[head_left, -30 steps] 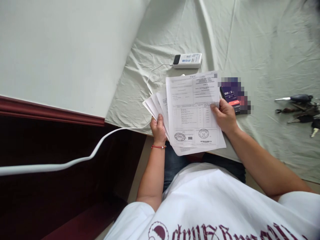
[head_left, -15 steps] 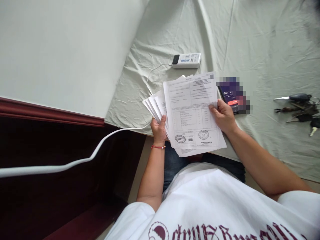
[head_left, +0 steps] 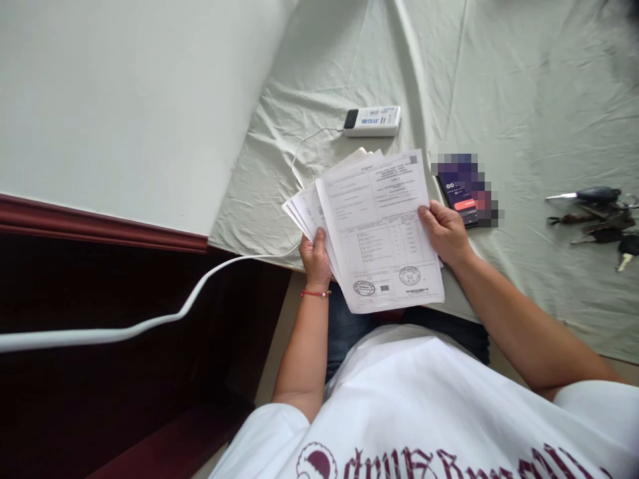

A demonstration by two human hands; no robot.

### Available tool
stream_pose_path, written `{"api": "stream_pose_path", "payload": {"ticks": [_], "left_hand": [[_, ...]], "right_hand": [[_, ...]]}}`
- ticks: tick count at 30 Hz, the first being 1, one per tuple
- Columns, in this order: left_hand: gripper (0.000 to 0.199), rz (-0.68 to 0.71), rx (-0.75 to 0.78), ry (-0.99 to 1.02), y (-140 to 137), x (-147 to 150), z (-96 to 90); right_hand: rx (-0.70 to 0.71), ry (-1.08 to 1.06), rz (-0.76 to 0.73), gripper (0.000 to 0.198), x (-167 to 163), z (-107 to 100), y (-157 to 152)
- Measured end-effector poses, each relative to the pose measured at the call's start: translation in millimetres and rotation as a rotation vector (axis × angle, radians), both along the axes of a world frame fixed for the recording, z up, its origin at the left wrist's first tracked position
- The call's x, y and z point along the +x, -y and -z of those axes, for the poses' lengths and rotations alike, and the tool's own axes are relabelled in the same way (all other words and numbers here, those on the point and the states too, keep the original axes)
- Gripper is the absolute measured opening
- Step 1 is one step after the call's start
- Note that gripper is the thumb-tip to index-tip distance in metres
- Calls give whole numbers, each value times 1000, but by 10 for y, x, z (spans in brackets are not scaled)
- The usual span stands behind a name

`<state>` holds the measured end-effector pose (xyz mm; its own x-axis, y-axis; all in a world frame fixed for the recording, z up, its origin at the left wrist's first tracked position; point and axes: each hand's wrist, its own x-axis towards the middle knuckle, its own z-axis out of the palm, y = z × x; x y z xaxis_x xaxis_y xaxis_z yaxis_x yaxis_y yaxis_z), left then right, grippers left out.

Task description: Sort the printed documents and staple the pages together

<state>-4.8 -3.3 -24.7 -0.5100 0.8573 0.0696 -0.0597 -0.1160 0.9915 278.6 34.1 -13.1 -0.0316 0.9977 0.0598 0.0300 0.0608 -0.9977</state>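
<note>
My left hand [head_left: 315,259] is closed on the lower left edge of a fanned stack of papers [head_left: 305,207], thumb on top. My right hand [head_left: 446,233] pinches the right edge of the front printed sheet [head_left: 382,233], its thumb lying over the margin. That sheet carries a table of text, two oval stamps near its bottom and a square code in the top right corner. The other sheets lie mostly hidden behind it. The papers are held above the near edge of the cloth-covered table [head_left: 524,100].
A white power bank [head_left: 373,122] with a cable lies beyond the papers. A phone [head_left: 459,193], partly pixelated, rests right of them. Farther right is a bunch of keys [head_left: 606,216]. A thick white cable [head_left: 190,303] crosses at left beside a dark red wooden edge [head_left: 100,223].
The front sheet has shifted slightly left and tilted counterclockwise. A lower sheet that stuck out beneath it is now covered. Both hands stay nearly in place.
</note>
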Motion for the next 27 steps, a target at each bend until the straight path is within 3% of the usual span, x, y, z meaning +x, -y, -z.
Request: {"api": "stream_pose_path", "payload": {"ticks": [4, 8, 20, 27], "left_hand": [[48, 8, 2, -8, 0, -11, 31], [47, -9, 20, 8, -5, -5, 39], [55, -21, 16, 25, -12, 37, -2], [59, 67, -2, 5, 24, 62, -36]], "right_hand": [[-8, 15, -7, 62, 1, 15, -2], [-19, 48, 25, 52, -1, 52, -13], [28, 119, 40, 46, 17, 79, -23], [30, 22, 32, 46, -11, 85, -16]]}}
